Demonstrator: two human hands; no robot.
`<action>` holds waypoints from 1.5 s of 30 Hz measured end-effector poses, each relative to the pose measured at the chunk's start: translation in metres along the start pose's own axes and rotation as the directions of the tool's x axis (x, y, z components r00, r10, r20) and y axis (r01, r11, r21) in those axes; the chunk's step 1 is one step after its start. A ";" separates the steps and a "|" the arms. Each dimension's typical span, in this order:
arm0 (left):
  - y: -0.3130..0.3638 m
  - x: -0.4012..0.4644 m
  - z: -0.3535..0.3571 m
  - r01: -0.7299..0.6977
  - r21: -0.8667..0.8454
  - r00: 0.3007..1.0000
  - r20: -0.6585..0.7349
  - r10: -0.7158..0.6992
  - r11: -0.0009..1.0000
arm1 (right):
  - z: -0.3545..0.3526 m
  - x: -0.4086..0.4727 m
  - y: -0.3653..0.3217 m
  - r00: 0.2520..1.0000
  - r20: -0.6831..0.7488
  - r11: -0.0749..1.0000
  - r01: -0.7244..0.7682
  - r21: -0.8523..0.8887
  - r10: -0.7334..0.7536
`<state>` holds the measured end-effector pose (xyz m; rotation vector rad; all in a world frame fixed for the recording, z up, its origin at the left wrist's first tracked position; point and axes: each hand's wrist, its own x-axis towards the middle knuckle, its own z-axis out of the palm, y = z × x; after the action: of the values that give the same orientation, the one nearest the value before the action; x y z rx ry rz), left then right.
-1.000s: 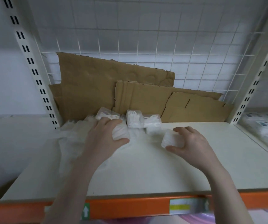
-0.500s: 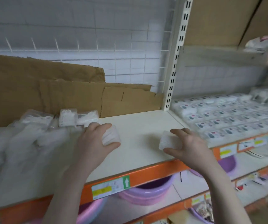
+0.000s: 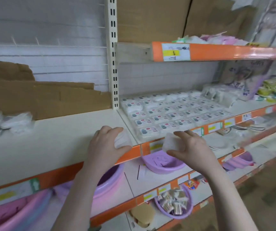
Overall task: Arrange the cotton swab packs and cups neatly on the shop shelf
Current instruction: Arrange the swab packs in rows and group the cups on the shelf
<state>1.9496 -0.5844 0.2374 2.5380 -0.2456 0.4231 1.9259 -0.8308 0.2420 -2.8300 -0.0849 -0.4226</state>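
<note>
Both hands each held a small clear-plastic pack of white cotton swabs, centre of frame, just over the orange front edge of the cream shop shelf (image 3: 54, 147). Left hand (image 3: 106, 145) had fingers wrapped over the top of its swab pack (image 3: 122, 140), thumb underneath, pack at the shelf's front right corner. Right hand (image 3: 192, 147) pinched the second swab pack (image 3: 170, 143) between thumb below & fingers on top, in front of the shelf edge, near the flat rows of white labelled packs (image 3: 172, 115) laid out centre-right. More loose clear packs of swabs (image 3: 17, 120) sat at far left of the shelf, in front of brown cardboard sheets (image 3: 39, 97). Judgement: packs prob. very light, wrapper thin, crinkly & a bit slick, contents squashy, so a hard squeeze would likely deform them. Best hold likely across the short sides, thumb vs. fingers, light pressure only. Not fragile as such, but bent stems poss. if crushed. No cups seen clearly.
</note>
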 end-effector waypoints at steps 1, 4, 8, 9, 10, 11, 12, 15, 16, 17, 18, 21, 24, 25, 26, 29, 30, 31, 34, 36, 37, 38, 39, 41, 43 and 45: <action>0.010 0.003 0.006 -0.012 0.000 1.000 0.008 0.012 1.000 | -0.003 0.000 0.011 1.000 0.003 1.000 -0.007 0.011 0.006; 0.034 0.014 0.023 -0.048 -0.006 0.998 0.032 0.048 0.999 | -0.008 0.000 0.037 0.999 0.000 0.998 -0.040 0.042 0.040; 0.053 0.036 0.044 -0.082 0.006 0.994 0.067 0.082 0.997 | -0.006 0.013 0.063 0.998 0.005 0.995 -0.070 0.070 0.070; 0.055 0.044 0.050 -0.089 0.008 0.994 0.069 0.088 0.996 | -0.005 0.019 0.068 0.998 0.002 0.995 -0.069 0.073 0.069; 0.058 0.052 0.055 -0.093 0.012 0.993 0.068 0.092 0.996 | -0.004 0.027 0.073 0.998 0.000 0.995 -0.068 0.073 0.069; 0.059 0.060 0.061 -0.098 0.017 0.993 0.067 0.097 0.995 | -0.003 0.035 0.078 0.998 -0.005 0.995 -0.068 0.071 0.068; 0.060 0.069 0.067 -0.106 0.022 0.993 0.062 0.105 0.994 | -0.001 0.045 0.083 0.997 -0.013 0.995 -0.069 0.068 0.070; 0.063 0.096 0.086 -0.118 0.010 0.992 0.054 0.117 0.993 | 0.003 0.075 0.095 0.996 -0.043 0.995 -0.072 0.073 0.075; 0.064 0.105 0.091 -0.117 0.011 0.991 0.064 0.116 0.993 | 0.004 0.085 0.099 0.996 -0.042 0.994 -0.076 0.076 0.079; 0.066 0.114 0.095 -0.115 0.017 0.991 0.078 0.113 0.993 | 0.005 0.096 0.103 0.996 -0.037 0.994 -0.076 0.076 0.079; 0.067 0.123 0.100 -0.113 0.026 0.989 0.095 0.110 0.993 | 0.006 0.106 0.107 0.997 -0.020 0.994 -0.078 0.073 0.079; 0.073 0.142 0.113 -0.119 0.032 0.984 0.138 0.113 0.992 | 0.010 0.131 0.117 0.997 0.010 0.993 -0.077 0.090 0.077; 0.076 0.158 0.123 -0.121 0.044 0.980 0.164 0.113 0.992 | 0.015 0.150 0.125 0.995 0.058 0.992 -0.087 0.087 0.082; 0.077 0.161 0.125 -0.118 0.058 0.979 0.172 0.107 0.991 | 0.017 0.155 0.128 0.993 0.085 0.992 -0.087 0.086 0.080; 0.077 0.163 0.127 -0.119 0.074 0.978 0.179 0.104 0.990 | 0.019 0.160 0.132 0.991 0.111 0.993 -0.086 0.086 0.077; 0.079 0.169 0.134 -0.106 0.115 0.976 0.203 0.082 0.988 | 0.024 0.173 0.143 0.984 0.162 0.993 -0.090 0.080 0.077; 0.079 0.170 0.136 -0.099 0.126 0.976 0.206 0.072 0.987 | 0.025 0.177 0.146 0.983 0.168 0.993 -0.087 0.078 0.073; 0.080 0.171 0.137 -0.094 0.139 0.976 0.208 0.064 0.986 | 0.025 0.181 0.149 0.982 0.175 0.994 -0.078 0.072 0.065; 0.082 0.173 0.139 -0.071 0.162 0.976 0.217 0.035 0.984 | 0.028 0.190 0.154 0.980 0.193 0.996 -0.052 0.071 0.038; 0.083 0.174 0.139 -0.051 0.164 0.974 0.225 0.013 0.985 | 0.028 0.196 0.156 0.978 0.206 0.995 -0.033 0.090 0.014; 0.084 0.175 0.139 -0.046 0.166 0.973 0.232 0.006 0.985 | 0.028 0.198 0.157 0.975 0.221 0.995 -0.022 0.098 0.000; 0.085 0.176 0.139 -0.044 0.169 0.971 0.239 0.003 0.985 | 0.027 0.200 0.158 0.970 0.244 0.994 -0.017 0.107 -0.010; 0.085 0.177 0.138 -0.044 0.172 0.969 0.245 0.000 0.984 | 0.025 0.202 0.159 0.962 0.272 0.993 -0.015 0.118 -0.018; 0.087 0.178 0.137 -0.039 0.182 0.966 0.259 -0.010 0.982 | 0.019 0.203 0.161 0.947 0.322 0.983 -0.043 0.177 -0.017; 0.088 0.180 0.137 -0.037 0.194 0.963 0.269 -0.017 0.980 | 0.015 0.204 0.164 0.942 0.336 0.963 -0.076 0.257 -0.016; 0.090 0.181 0.137 -0.039 0.207 0.962 0.272 -0.019 0.978 | 0.013 0.206 0.167 0.941 0.337 0.965 -0.068 0.254 -0.022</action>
<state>2.1286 -0.7495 0.2349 2.8038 -0.3319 0.1045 2.1425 -0.9843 0.2465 -2.6057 -0.1629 0.0823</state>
